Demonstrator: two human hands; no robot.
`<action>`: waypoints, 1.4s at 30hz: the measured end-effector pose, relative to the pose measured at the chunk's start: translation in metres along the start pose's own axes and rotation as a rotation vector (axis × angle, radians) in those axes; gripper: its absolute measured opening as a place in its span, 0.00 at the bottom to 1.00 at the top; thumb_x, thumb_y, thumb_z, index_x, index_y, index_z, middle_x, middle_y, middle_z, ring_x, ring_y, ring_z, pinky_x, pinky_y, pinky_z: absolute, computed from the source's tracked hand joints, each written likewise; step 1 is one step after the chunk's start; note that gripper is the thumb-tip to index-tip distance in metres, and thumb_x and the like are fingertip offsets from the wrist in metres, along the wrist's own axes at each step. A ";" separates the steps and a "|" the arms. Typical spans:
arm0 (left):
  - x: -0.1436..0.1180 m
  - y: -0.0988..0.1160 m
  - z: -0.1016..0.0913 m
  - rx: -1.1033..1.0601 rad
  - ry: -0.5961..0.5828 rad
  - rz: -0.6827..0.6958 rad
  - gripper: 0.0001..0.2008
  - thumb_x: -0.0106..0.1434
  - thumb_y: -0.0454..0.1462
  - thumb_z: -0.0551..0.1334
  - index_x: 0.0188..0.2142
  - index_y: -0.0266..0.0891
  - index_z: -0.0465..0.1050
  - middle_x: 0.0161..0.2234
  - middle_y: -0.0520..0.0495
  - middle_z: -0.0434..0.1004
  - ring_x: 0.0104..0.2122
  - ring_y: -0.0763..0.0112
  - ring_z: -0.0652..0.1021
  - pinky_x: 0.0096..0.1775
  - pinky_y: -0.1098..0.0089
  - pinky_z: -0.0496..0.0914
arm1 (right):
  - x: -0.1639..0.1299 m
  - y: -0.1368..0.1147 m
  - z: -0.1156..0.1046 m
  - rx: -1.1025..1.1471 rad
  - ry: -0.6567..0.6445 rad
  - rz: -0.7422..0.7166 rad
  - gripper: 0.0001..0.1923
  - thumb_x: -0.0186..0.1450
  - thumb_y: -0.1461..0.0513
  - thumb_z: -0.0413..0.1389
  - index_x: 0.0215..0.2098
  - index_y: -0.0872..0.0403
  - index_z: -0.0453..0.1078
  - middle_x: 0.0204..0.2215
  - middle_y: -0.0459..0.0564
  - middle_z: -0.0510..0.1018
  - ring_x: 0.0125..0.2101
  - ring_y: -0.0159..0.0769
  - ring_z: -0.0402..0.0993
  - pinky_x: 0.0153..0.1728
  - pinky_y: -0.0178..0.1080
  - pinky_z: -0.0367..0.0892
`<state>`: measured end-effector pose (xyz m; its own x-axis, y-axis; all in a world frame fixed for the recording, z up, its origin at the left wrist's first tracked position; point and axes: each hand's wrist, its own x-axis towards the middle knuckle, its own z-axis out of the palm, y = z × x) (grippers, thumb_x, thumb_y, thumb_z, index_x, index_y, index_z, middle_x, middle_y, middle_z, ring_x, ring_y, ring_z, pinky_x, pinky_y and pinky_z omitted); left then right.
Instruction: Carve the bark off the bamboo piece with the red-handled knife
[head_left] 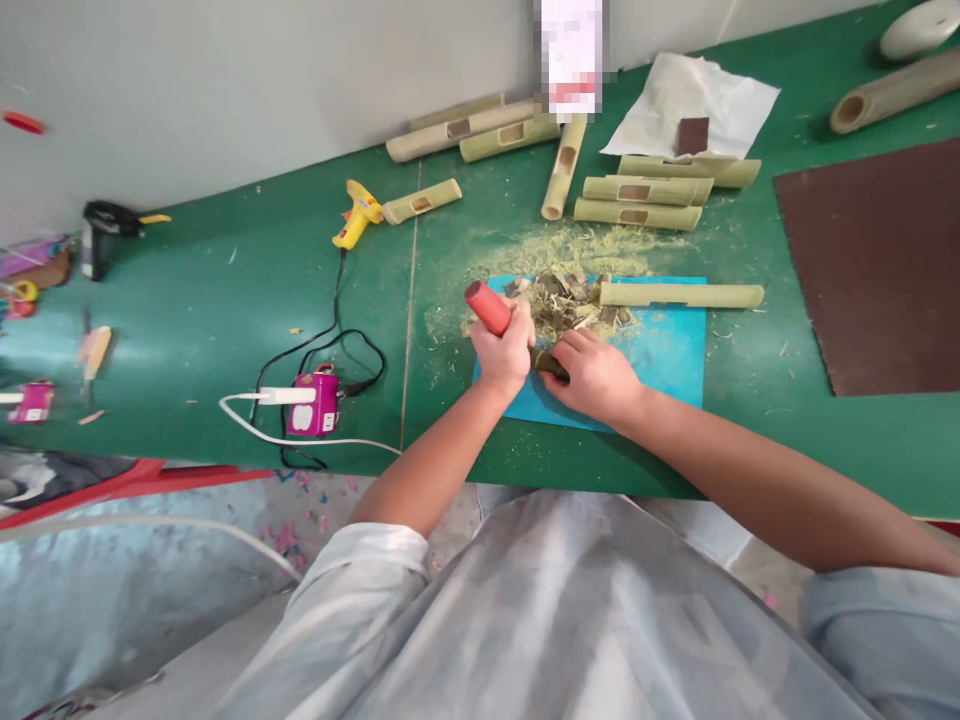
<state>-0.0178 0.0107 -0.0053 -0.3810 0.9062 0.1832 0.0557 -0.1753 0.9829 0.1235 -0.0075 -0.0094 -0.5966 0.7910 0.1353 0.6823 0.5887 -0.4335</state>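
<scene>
My left hand [504,345] is closed around a red cylindrical handle [487,306], whose upper end sticks out above my fist; what its lower end carries is hidden. My right hand [598,375] grips a short, dark greenish bamboo piece [550,364] just right of my left fist, and my fingers cover part of it. Both hands are over a blue mat [660,365]. Behind them lies a heap of bamboo chips and shavings [562,300]. A pale bamboo tube with a notch [690,295] rests across the mat's right edge.
Several notched bamboo tubes [637,215] lie at the back. A brown sheet [877,270] is on the right, a white paper [686,105] behind. To the left are a yellow glue gun [357,215], its black cord and a purple power block [315,403] with a white cable.
</scene>
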 end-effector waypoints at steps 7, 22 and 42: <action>0.005 0.011 0.004 -0.036 -0.050 0.028 0.26 0.63 0.55 0.67 0.22 0.39 0.65 0.17 0.55 0.68 0.18 0.79 0.70 0.25 0.74 0.67 | -0.004 -0.005 -0.006 -0.049 0.010 0.044 0.11 0.66 0.57 0.59 0.38 0.58 0.75 0.38 0.60 0.79 0.39 0.48 0.72 0.38 0.44 0.64; 0.007 0.032 -0.029 0.045 -0.212 0.472 0.22 0.70 0.54 0.58 0.33 0.39 0.75 0.27 0.49 0.78 0.27 0.71 0.79 0.33 0.68 0.75 | -0.010 -0.001 -0.011 -0.026 0.186 0.036 0.11 0.69 0.57 0.55 0.46 0.54 0.70 0.32 0.52 0.82 0.34 0.43 0.76 0.32 0.40 0.63; 0.003 0.017 -0.047 0.389 -0.392 1.018 0.11 0.62 0.39 0.70 0.44 0.38 0.77 0.30 0.50 0.83 0.27 0.73 0.80 0.33 0.73 0.77 | -0.012 0.008 -0.012 -0.017 0.319 0.155 0.08 0.68 0.57 0.56 0.43 0.51 0.69 0.34 0.52 0.82 0.35 0.44 0.78 0.33 0.40 0.66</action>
<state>-0.0609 -0.0075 0.0115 0.3114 0.4832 0.8183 0.4788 -0.8236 0.3041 0.1409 -0.0099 -0.0043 -0.3254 0.8817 0.3416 0.7628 0.4582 -0.4562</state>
